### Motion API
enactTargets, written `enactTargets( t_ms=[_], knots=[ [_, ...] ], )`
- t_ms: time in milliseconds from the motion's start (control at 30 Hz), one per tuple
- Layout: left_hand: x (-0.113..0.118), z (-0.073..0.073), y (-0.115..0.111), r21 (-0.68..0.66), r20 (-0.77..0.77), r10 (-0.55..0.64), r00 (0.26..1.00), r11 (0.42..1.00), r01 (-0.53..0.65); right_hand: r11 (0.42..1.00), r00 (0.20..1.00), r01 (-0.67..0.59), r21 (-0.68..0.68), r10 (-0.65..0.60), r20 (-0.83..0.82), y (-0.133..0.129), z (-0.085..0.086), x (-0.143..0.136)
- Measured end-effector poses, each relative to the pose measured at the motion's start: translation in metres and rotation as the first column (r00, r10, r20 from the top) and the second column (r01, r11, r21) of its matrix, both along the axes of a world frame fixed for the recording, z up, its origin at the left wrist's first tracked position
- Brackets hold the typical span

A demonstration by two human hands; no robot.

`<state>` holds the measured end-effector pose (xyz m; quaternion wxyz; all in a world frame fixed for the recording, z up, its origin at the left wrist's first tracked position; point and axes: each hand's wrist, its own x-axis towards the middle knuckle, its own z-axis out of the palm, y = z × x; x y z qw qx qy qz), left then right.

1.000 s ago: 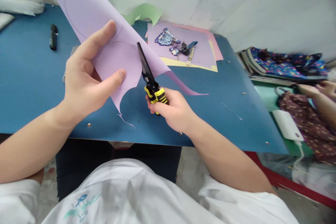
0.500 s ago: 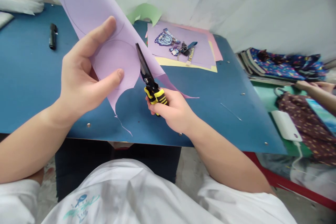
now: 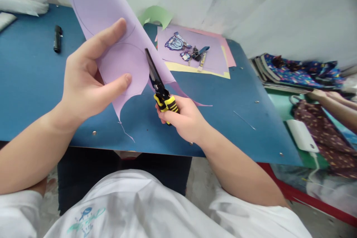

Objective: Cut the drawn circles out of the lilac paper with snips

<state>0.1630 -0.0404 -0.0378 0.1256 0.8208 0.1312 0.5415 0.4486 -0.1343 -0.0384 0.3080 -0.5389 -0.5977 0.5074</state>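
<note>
A large sheet of purple paper (image 3: 111, 3) with drawn circle outlines hangs over the blue table, gripped by my left hand (image 3: 86, 70) between thumb and fingers. One circle is partly cut round, and its curved edge lies beside the blades. My right hand (image 3: 185, 119) is wrapped round the yellow and black handles of the scissors (image 3: 157, 85). Their black blades point up and away, at the cut between the circle and the rest of the sheet. A thin paper strip dangles from the sheet's lower corner.
A black marker (image 3: 57, 39) lies on the blue table (image 3: 217, 130) at left. Keychains (image 3: 195, 52) rest on coloured sheets at the back, near a curled green paper (image 3: 156, 16). At right are a white power bank (image 3: 302, 135), books and another person's hands (image 3: 323, 96).
The purple sheet has tilted and shifted slightly, and its dangling strip has swung left. The other person's arms at the far right have moved. My right hand stays nearly in place with the scissors.
</note>
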Motion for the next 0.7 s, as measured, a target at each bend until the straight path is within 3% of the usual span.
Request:
enactTargets(
  t_ms=[67, 233, 567, 633, 700],
  knots=[
    [-0.002, -0.003, 0.011, 0.039, 0.004, -0.029, 1.000, 0.999, 0.029, 1.000, 1.000, 0.001, -0.002, -0.001, 0.004, 0.000, 0.001, -0.001],
    [-0.005, -0.008, 0.020, -0.043, -0.018, -0.007, 1.000, 0.999, 0.007, 1.000, 1.000, 0.004, -0.021, -0.004, -0.013, 0.000, 0.001, -0.001],
    [0.002, 0.015, -0.026, -0.223, -0.048, 0.070, 0.996, 0.972, -0.079, 0.999, 0.999, -0.034, -0.035, 0.033, -0.006, 0.003, -0.004, 0.003],
    [0.004, 0.018, -0.030, -0.259, -0.088, 0.100, 0.991, 0.958, -0.120, 0.999, 0.999, -0.033, -0.026, 0.033, -0.009, 0.003, -0.004, 0.003],
    [0.002, 0.016, -0.026, -0.226, -0.096, 0.058, 0.994, 0.971, -0.079, 0.999, 1.000, -0.031, -0.012, 0.031, 0.002, 0.003, -0.005, 0.003]
  ],
)
